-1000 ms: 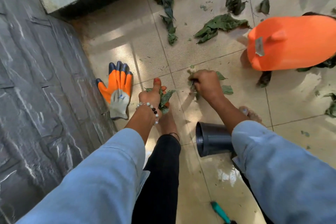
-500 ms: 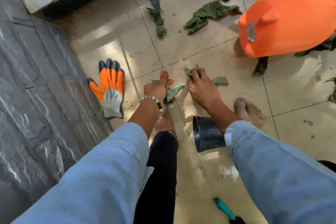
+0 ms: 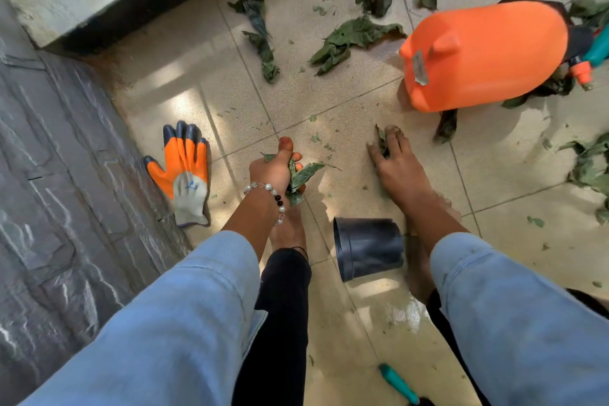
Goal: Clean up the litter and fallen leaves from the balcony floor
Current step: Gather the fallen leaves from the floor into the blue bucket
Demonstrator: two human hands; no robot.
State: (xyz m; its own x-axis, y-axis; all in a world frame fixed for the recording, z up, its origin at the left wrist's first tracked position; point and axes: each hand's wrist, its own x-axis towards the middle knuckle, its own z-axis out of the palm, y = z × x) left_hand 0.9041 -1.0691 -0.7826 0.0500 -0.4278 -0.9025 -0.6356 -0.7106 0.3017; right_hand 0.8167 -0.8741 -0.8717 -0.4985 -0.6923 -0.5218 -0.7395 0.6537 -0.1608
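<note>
Since half a second ago the right hand (image 3: 393, 160) has slid out toward two o'clock across the tile, away from the left hand (image 3: 275, 168), and now presses flat with its fingers (image 3: 397, 142) curling over a small scrap of leaf (image 3: 381, 141), a loose grip not yet closed. Her left hand stays put near the centre, fist tight around a bunch of green leaves (image 3: 301, 180) that poke out toward three o'clock, a beaded bracelet (image 3: 268, 191) on the wrist. More fallen leaves (image 3: 349, 43) lie scattered over the balcony floor (image 3: 362, 99) from twelve to three o'clock. An orange jug (image 3: 484, 58) lies on its side at two o'clock, well apart from both hands. At nine o'clock an orange and grey glove (image 3: 184, 175) lies flat beside the dark stone wall (image 3: 49, 158). Just below the right wrist, a black pot (image 3: 369, 250) lies tipped over with its mouth facing nine o'clock.
</note>
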